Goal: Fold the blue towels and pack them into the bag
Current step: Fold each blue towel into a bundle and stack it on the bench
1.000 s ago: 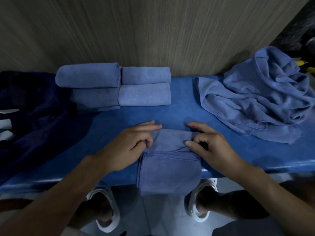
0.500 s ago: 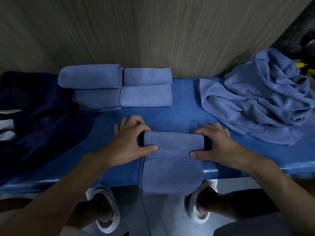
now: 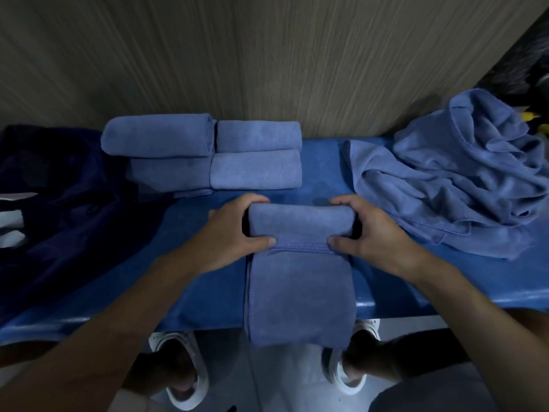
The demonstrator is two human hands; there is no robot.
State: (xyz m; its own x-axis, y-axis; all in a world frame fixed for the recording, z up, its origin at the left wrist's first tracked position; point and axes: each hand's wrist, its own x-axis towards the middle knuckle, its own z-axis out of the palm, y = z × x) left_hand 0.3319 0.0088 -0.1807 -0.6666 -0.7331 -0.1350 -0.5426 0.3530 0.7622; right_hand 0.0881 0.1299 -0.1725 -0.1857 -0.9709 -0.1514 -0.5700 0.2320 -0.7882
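A blue towel (image 3: 300, 281) lies in front of me on the blue table (image 3: 193, 233), its far end rolled into a thick roll and its near end hanging over the table's front edge. My left hand (image 3: 237, 233) grips the roll's left end, thumb on the flat part. My right hand (image 3: 368, 233) grips the roll's right end the same way. Several rolled blue towels (image 3: 255, 169) sit stacked at the back, left of centre. A heap of unfolded blue towels (image 3: 463, 173) lies at the right. A dark navy bag (image 3: 59, 203) lies at the left.
A wood-grain wall (image 3: 267, 55) rises right behind the table. Below the front edge I see a pale floor and my feet in white slippers (image 3: 184, 370). Dark clutter with something yellow (image 3: 531, 117) sits at the far right corner.
Both hands moved from pinching the towel's fold near the front edge to its sides, and the towel's far end has been rolled away from me into a thicker roll.
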